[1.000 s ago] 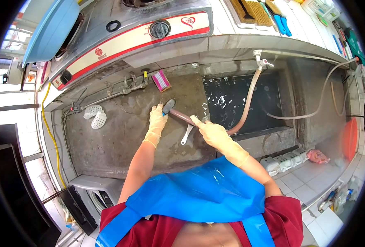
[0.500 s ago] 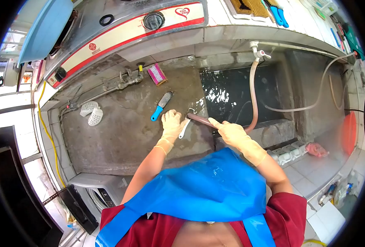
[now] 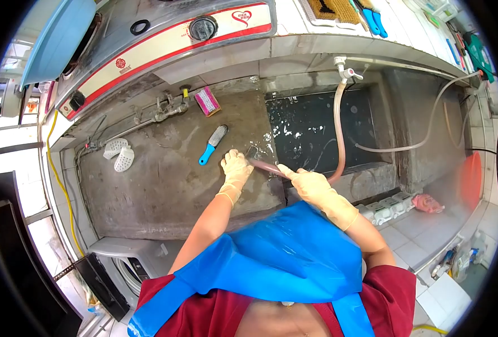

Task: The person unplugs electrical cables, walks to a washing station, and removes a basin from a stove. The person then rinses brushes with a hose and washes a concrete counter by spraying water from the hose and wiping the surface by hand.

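Both my hands wear pale yellow gloves. My left hand [image 3: 236,169] is closed low over the wet concrete slab [image 3: 159,191]. A small tool's loop-shaped head [image 3: 253,150] sticks out beyond its fingers; the handle is hidden now. My right hand [image 3: 313,186] is wrapped round a pinkish hose [image 3: 268,167], whose end points at my left hand. The hose runs back to a white tap [image 3: 345,73]. Up and left of my left hand lies a brush with a blue handle [image 3: 207,153]. Farther off is a pink-and-white striped box [image 3: 207,101].
A sunken basin of dark water [image 3: 310,135] adjoins the slab on the right. White perforated shoe-like pieces [image 3: 124,159] lie at left. A stove [image 3: 170,42] and a ledge with brushes [image 3: 375,22] border the far side. A red basin [image 3: 473,181] stands at right.
The tool's white handle, visible beside my left hand before, is now out of sight. The hose end has come closer to my left hand. The view has shifted slightly.
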`<action>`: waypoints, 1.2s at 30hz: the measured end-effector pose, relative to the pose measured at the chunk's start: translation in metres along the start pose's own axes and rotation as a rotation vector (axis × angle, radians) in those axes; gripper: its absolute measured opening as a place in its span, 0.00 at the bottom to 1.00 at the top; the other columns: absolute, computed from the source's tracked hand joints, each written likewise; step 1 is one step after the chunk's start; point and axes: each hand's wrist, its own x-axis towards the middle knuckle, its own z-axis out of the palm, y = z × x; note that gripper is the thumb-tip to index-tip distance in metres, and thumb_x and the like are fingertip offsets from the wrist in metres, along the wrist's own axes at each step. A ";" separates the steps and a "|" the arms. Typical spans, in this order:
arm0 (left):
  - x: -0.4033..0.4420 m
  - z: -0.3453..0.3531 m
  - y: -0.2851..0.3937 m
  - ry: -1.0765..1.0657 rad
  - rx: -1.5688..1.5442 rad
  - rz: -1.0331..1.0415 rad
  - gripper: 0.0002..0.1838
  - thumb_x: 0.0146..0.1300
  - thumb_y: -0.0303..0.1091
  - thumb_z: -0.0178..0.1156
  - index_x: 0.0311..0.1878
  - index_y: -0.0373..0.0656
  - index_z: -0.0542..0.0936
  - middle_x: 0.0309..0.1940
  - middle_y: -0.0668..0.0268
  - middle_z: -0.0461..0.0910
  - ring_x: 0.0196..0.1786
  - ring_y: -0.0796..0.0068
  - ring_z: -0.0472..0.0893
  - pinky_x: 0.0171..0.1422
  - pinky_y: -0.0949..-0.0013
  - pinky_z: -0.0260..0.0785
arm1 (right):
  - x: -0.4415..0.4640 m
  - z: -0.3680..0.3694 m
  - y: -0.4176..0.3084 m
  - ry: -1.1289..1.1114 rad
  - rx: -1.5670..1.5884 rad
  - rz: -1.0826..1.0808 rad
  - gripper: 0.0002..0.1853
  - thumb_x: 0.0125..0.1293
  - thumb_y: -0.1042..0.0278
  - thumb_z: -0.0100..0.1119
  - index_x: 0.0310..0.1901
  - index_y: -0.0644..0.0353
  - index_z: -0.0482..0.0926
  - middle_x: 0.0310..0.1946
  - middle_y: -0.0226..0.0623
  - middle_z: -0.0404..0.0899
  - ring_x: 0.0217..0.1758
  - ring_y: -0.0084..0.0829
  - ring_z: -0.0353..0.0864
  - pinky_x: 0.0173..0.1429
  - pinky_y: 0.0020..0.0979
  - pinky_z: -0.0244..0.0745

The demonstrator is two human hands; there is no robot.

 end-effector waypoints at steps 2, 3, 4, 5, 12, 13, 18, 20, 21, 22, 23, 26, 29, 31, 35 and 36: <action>0.002 -0.002 0.000 -0.018 0.016 -0.010 0.25 0.49 0.51 0.70 0.46 0.43 0.84 0.57 0.65 0.72 0.62 0.61 0.69 0.65 0.53 0.60 | 0.003 -0.011 -0.008 0.033 -0.025 -0.011 0.34 0.69 0.77 0.39 0.76 0.39 0.58 0.52 0.55 0.79 0.54 0.52 0.81 0.57 0.45 0.76; 0.003 -0.002 -0.001 -0.016 0.016 -0.012 0.25 0.49 0.51 0.70 0.46 0.43 0.84 0.57 0.65 0.72 0.62 0.61 0.69 0.65 0.53 0.60 | 0.004 -0.020 -0.011 -0.060 0.005 0.083 0.34 0.69 0.77 0.39 0.76 0.39 0.58 0.55 0.56 0.77 0.57 0.52 0.80 0.58 0.45 0.76; 0.003 -0.005 -0.001 -0.001 -0.012 -0.023 0.25 0.50 0.50 0.70 0.47 0.42 0.84 0.57 0.64 0.72 0.62 0.60 0.69 0.66 0.53 0.60 | 0.006 -0.029 -0.016 -0.153 0.034 0.175 0.34 0.69 0.77 0.39 0.76 0.38 0.58 0.57 0.58 0.76 0.60 0.52 0.79 0.60 0.45 0.75; 0.002 -0.008 -0.002 0.015 -0.040 -0.035 0.26 0.50 0.49 0.70 0.48 0.42 0.83 0.58 0.64 0.72 0.62 0.60 0.69 0.66 0.53 0.60 | 0.007 -0.022 -0.013 -0.153 0.033 0.170 0.34 0.69 0.77 0.39 0.76 0.38 0.58 0.57 0.58 0.76 0.60 0.52 0.79 0.60 0.45 0.75; 0.010 -0.020 -0.037 0.083 -0.322 -0.065 0.24 0.51 0.40 0.68 0.50 0.37 0.80 0.59 0.54 0.70 0.58 0.48 0.74 0.62 0.54 0.69 | 0.026 -0.024 -0.033 -0.054 0.092 0.035 0.32 0.71 0.72 0.40 0.76 0.36 0.57 0.56 0.61 0.76 0.58 0.54 0.80 0.59 0.45 0.76; 0.010 -0.029 -0.042 0.101 -0.383 -0.054 0.24 0.52 0.38 0.68 0.51 0.36 0.78 0.59 0.52 0.69 0.57 0.48 0.75 0.61 0.56 0.71 | 0.032 -0.026 -0.038 -0.046 0.104 0.012 0.32 0.71 0.71 0.40 0.76 0.36 0.56 0.55 0.62 0.77 0.56 0.54 0.80 0.58 0.45 0.77; 0.016 -0.061 -0.061 0.255 -0.530 -0.090 0.19 0.56 0.33 0.69 0.46 0.35 0.75 0.53 0.52 0.70 0.51 0.51 0.76 0.56 0.60 0.72 | 0.064 -0.028 -0.054 -0.006 0.091 0.019 0.34 0.70 0.73 0.40 0.77 0.36 0.53 0.56 0.65 0.75 0.52 0.55 0.82 0.56 0.45 0.78; 0.028 -0.050 -0.079 0.353 -0.508 -0.023 0.17 0.56 0.34 0.69 0.43 0.35 0.74 0.50 0.53 0.70 0.48 0.51 0.76 0.55 0.60 0.71 | 0.071 -0.023 -0.055 0.069 0.065 0.003 0.35 0.69 0.74 0.40 0.77 0.36 0.53 0.56 0.64 0.76 0.52 0.55 0.82 0.57 0.45 0.78; 0.032 -0.051 -0.081 0.315 -0.528 -0.055 0.17 0.55 0.33 0.69 0.43 0.35 0.75 0.50 0.53 0.70 0.49 0.51 0.75 0.56 0.60 0.71 | 0.071 -0.025 -0.057 0.005 0.067 0.009 0.36 0.69 0.74 0.40 0.77 0.36 0.52 0.58 0.63 0.75 0.54 0.55 0.82 0.58 0.44 0.77; 0.035 -0.053 -0.082 0.277 -0.548 -0.086 0.17 0.55 0.32 0.68 0.44 0.34 0.75 0.50 0.53 0.70 0.50 0.50 0.75 0.57 0.60 0.70 | 0.073 -0.023 -0.058 0.005 0.065 0.010 0.36 0.69 0.74 0.40 0.77 0.36 0.52 0.58 0.63 0.75 0.54 0.55 0.82 0.58 0.44 0.77; 0.037 -0.054 -0.084 0.270 -0.570 -0.079 0.18 0.53 0.32 0.69 0.44 0.36 0.76 0.53 0.52 0.71 0.55 0.49 0.74 0.61 0.59 0.69 | 0.074 -0.018 -0.058 0.029 0.040 -0.020 0.36 0.69 0.74 0.41 0.77 0.36 0.52 0.58 0.62 0.75 0.54 0.54 0.82 0.58 0.43 0.77; 0.042 -0.052 -0.088 0.327 -0.306 -0.053 0.19 0.51 0.33 0.69 0.45 0.38 0.76 0.60 0.50 0.71 0.61 0.47 0.72 0.65 0.59 0.68 | 0.075 -0.024 -0.065 0.046 0.025 -0.049 0.35 0.69 0.74 0.41 0.77 0.37 0.53 0.59 0.60 0.74 0.54 0.52 0.82 0.57 0.43 0.78; 0.045 -0.048 -0.094 0.270 -0.366 -0.105 0.20 0.51 0.36 0.69 0.46 0.40 0.77 0.65 0.49 0.70 0.63 0.46 0.73 0.67 0.58 0.68 | 0.078 -0.033 -0.073 -0.023 0.082 0.001 0.35 0.69 0.74 0.41 0.77 0.37 0.54 0.54 0.58 0.76 0.53 0.51 0.81 0.55 0.43 0.78; 0.047 -0.045 -0.097 0.233 -0.472 -0.136 0.20 0.51 0.36 0.70 0.46 0.40 0.77 0.65 0.49 0.71 0.62 0.46 0.74 0.67 0.58 0.68 | 0.081 -0.031 -0.075 0.057 0.072 -0.008 0.35 0.68 0.74 0.42 0.76 0.37 0.54 0.48 0.55 0.77 0.51 0.51 0.82 0.53 0.43 0.77; 0.044 -0.033 -0.101 0.169 -0.413 0.027 0.18 0.53 0.34 0.69 0.45 0.39 0.76 0.62 0.45 0.73 0.62 0.46 0.75 0.67 0.58 0.68 | 0.079 -0.033 -0.074 0.011 0.055 -0.032 0.37 0.66 0.76 0.44 0.77 0.38 0.55 0.47 0.51 0.78 0.49 0.50 0.82 0.52 0.44 0.77; 0.044 -0.028 -0.101 0.183 -0.374 0.110 0.17 0.54 0.32 0.68 0.45 0.39 0.76 0.62 0.43 0.73 0.62 0.46 0.75 0.66 0.58 0.68 | 0.080 -0.026 -0.069 0.007 0.053 -0.032 0.37 0.66 0.76 0.44 0.77 0.38 0.55 0.47 0.51 0.78 0.49 0.50 0.82 0.52 0.44 0.77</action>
